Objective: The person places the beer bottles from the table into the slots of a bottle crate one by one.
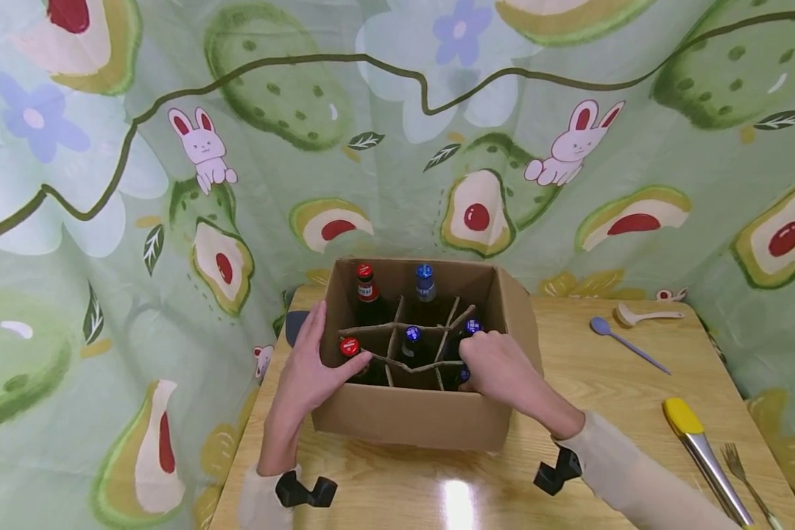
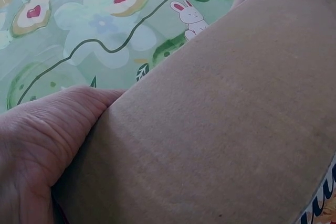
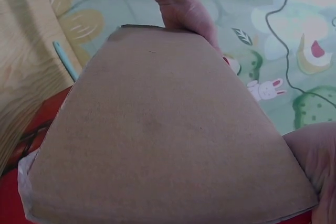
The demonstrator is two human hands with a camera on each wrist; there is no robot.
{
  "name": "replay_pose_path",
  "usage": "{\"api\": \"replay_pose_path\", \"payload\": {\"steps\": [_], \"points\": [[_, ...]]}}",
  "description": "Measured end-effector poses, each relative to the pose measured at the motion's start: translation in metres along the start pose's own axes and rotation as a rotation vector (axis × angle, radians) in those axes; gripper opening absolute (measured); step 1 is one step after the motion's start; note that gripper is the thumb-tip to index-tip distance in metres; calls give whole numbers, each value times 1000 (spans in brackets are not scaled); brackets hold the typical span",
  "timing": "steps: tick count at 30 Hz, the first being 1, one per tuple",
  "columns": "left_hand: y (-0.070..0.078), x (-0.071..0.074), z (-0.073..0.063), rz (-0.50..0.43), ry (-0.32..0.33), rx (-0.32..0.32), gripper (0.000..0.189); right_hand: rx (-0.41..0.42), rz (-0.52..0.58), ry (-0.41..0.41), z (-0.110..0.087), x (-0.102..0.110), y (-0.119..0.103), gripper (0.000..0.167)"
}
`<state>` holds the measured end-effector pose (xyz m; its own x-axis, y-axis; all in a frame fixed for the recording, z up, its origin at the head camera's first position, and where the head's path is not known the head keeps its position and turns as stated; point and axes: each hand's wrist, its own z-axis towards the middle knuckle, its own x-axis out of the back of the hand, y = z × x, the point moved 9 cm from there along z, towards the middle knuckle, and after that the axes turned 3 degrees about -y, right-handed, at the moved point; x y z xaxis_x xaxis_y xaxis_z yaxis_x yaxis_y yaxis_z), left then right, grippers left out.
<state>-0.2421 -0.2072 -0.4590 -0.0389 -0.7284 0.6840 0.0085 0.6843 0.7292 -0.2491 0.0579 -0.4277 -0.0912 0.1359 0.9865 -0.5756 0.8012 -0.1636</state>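
A cardboard box (image 1: 411, 419) with cardboard dividers (image 1: 430, 366) stands on the table, holding several capped bottles. My left hand (image 1: 311, 364) holds its left wall near the front corner, thumb inside above a red-capped bottle (image 1: 350, 347). Inside the right end of the box, my right hand (image 1: 503, 366) curls its fingers beside a blue-capped bottle (image 1: 473, 326); its fingertips are hidden and I cannot tell exactly how they grip. Another blue cap (image 1: 465, 375) shows just below that hand. In the middle cell is a blue-capped bottle (image 1: 411, 336). At the back stand a red-capped bottle (image 1: 366, 285) and a light-blue-capped bottle (image 1: 425, 284).
Right of the box, the wooden table (image 1: 589, 442) carries a blue spoon (image 1: 626, 343), a beige ladle (image 1: 642, 315), yellow-tipped tongs (image 1: 702, 449) and a fork (image 1: 742, 475). A printed avocado curtain (image 1: 397, 169) hangs behind and at the sides. The box's right flap (image 1: 522, 316) folds outward.
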Motion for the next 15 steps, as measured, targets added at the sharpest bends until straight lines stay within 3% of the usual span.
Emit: {"api": "replay_pose_path", "payload": {"steps": [5, 8, 11, 15], "points": [[-1, 0, 1, -3, -2, 0, 120, -20, 0, -2, 2, -1, 2, 51], [-1, 0, 2, 1, -2, -4, 120, -34, 20, 23, 3, -1, 3, 40], [-1, 1, 4, 6, -5, -6, 120, -4, 75, 134, 2, 6, 3, 26], [-2, 1, 8, 21, -2, -13, 120, 54, 230, 313, -5, 19, 8, 54]]}}
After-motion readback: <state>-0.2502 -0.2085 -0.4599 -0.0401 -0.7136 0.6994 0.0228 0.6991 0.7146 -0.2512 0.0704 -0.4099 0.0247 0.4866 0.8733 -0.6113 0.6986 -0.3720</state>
